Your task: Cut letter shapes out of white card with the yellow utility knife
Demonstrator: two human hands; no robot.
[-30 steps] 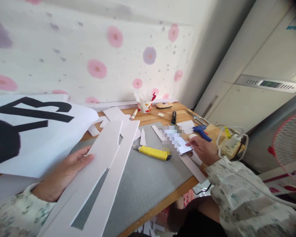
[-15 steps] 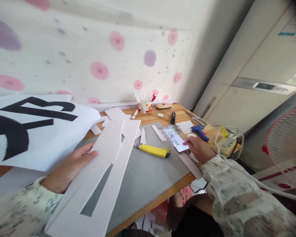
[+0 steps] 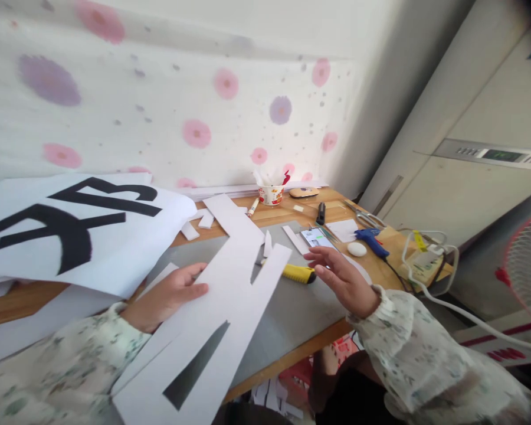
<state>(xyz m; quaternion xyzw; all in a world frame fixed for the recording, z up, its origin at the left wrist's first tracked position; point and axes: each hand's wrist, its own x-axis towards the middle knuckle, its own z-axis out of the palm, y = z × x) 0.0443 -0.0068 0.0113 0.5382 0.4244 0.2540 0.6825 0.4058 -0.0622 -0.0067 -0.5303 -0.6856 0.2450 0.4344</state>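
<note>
My left hand grips the left edge of a large white foam board cutout, thumb on top and fingers underneath. The cutout has a long wedge-shaped opening and a notch at its far end, and it is held tilted over the grey cutting mat. My right hand hovers over the mat's right side, fingers spread and holding nothing. Just beyond its fingertips lies a smartphone with a lit screen. A yellow utility knife rests on the mat, its blade end partly hidden by the cutout.
White sheets with bold black characters cover the left side. Farther back are a paper cup, a black cutter, scissors and a blue glue gun. A power strip with white cables and a fan are at the right.
My right hand has drawn back from the phone screen, its fingers now spread. The cutout in my left hand has shifted and now overlaps part of the yellow knife. The view has turned slightly left.
</note>
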